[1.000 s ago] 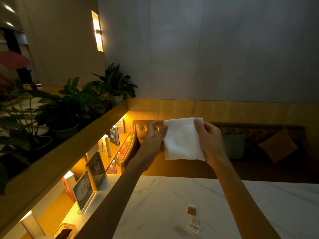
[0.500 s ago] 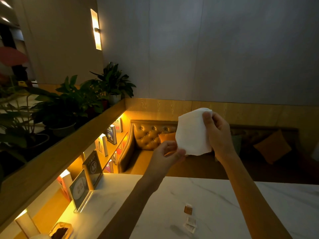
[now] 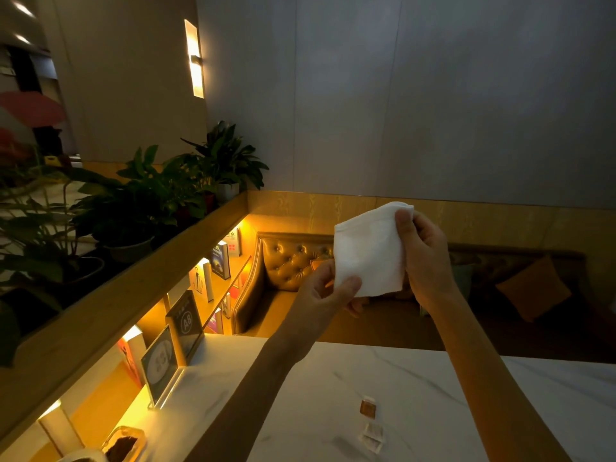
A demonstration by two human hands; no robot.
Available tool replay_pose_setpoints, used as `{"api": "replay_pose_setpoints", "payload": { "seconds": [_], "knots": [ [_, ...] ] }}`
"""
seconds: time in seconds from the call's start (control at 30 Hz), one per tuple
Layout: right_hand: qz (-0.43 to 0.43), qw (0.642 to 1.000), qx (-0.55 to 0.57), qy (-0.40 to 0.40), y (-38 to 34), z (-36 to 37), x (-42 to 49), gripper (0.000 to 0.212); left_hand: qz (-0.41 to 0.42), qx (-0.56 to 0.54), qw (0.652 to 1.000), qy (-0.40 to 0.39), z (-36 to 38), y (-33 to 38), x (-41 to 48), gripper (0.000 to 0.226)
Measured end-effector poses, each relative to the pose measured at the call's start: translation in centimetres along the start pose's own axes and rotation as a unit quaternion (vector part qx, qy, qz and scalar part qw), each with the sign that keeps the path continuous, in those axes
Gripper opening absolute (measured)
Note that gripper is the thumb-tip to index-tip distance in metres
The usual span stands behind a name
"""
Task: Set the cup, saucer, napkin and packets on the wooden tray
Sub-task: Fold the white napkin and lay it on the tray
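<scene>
Right now I have the napkin (image 3: 368,250) lifted up in the air, well above the marble table (image 3: 416,378) and out past its far edge. My right hand (image 3: 425,258) is closed on the napkin's upper right corner, thumb in front and fingers behind. My left hand (image 3: 328,296) pinches the lower left corner between thumb and forefinger. So both hands are clamped on the cloth, one at each end of a diagonal.

I judge the step in hand to be folding or squaring up the napkin before it goes down. The white square hangs tilted, almost like a diamond, its flat face toward me. The held diagonal runs from low on the left to high on the right, and the fabric between my hands looks fairly taut.

Below the napkin, on the table's near part, lie the packets (image 3: 370,425): a brown one farthest from me, with pale ones just beside it and nearer. I cannot see the wooden tray, the cup or the saucer from here.

Next, I think, the napkin must come down toward the table. That needs me to look lower first and find the tray, then keep both pinches firm so the fold does not fall open.
</scene>
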State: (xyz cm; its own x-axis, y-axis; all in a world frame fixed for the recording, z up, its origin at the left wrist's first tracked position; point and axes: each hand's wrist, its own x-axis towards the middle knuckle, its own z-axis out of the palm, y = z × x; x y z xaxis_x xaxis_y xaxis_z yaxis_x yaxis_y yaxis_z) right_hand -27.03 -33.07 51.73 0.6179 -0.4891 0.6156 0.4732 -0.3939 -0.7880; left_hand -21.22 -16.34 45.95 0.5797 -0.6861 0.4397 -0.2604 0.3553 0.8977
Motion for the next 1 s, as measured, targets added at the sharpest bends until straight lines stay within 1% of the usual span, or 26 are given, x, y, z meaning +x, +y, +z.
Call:
{"api": "replay_pose_setpoints", "payload": {
  "seconds": [0.13,0.27,0.43,0.5,0.53,0.6,0.63,0.67,0.7,0.73,0.77,0.8,0.83,0.9,1.0],
  "knots": [
    [0.013,1.0,0.028,-0.002,-0.3,0.2,0.1,0.026,0.017,-0.017,1.0,0.001,-0.9,-0.1,-0.1,0.057],
    [0.012,0.999,0.045,-0.009,-0.6,0.2,0.3,0.032,0.008,-0.015,1.0,-0.026,-2.1,-0.2,-0.2,0.045],
    [0.013,0.997,0.075,-0.024,-0.7,0.5,0.3,0.026,0.015,-0.011,1.0,0.006,-2.6,0.4,-0.2,0.036],
    [0.013,0.997,0.072,-0.026,-0.8,0.7,0.2,0.028,0.015,-0.014,1.0,0.016,-2.6,0.5,-0.3,0.039],
    [0.013,0.997,0.068,-0.024,-0.7,0.8,0.2,0.029,0.004,-0.028,1.0,0.009,-2.7,0.4,-0.3,0.041],
    [0.011,0.998,0.06,-0.018,-0.7,1.0,0.2,0.029,-0.055,-0.077,0.995,-0.014,-2.7,0.5,-0.3,0.042],
    [0.011,0.998,0.057,-0.018,-0.7,1.1,0.2,0.028,-0.084,-0.104,0.991,-0.024,-2.5,0.5,-0.4,0.051],
    [0.012,0.998,0.052,-0.02,-0.6,1.1,0.1,0.026,-0.123,-0.163,0.978,-0.039,-2.5,0.3,-0.3,0.069],
    [0.014,0.999,0.042,-0.025,-0.5,1.2,0.0,0.023,-0.179,-0.231,0.955,-0.051,-2.3,0.4,-0.5,0.088],
    [0.018,0.999,0.027,-0.032,-0.3,1.4,-0.1,0.02,-0.208,-0.259,0.942,-0.055,-2.2,0.6,-0.7,0.1],
    [0.024,0.999,0.009,-0.04,0.0,1.4,-0.3,0.018,-0.226,-0.259,0.938,-0.054,-2.1,0.8,-0.9,0.103],
    [0.033,0.998,-0.007,-0.046,0.3,1.5,-0.5,0.018,-0.237,-0.266,0.934,-0.031,-2.2,0.1,-0.6,0.101],
    [0.045,0.998,-0.019,-0.051,0.7,1.4,-0.8,0.018,-0.224,-0.267,0.937,-0.004,-2.2,-0.3,-0.5,0.094],
    [0.074,0.995,-0.026,-0.055,1.5,1.1,-1.4,0.021,-0.191,-0.259,0.947,0.014,-2.3,-0.8,-0.3,0.072],
    [0.145,0.988,-0.018,-0.057,2.6,0.2,-2.2,0.028,-0.186,-0.252,0.948,0.059,-2.8,-1.5,-0.1,0.047]
  ]
}}
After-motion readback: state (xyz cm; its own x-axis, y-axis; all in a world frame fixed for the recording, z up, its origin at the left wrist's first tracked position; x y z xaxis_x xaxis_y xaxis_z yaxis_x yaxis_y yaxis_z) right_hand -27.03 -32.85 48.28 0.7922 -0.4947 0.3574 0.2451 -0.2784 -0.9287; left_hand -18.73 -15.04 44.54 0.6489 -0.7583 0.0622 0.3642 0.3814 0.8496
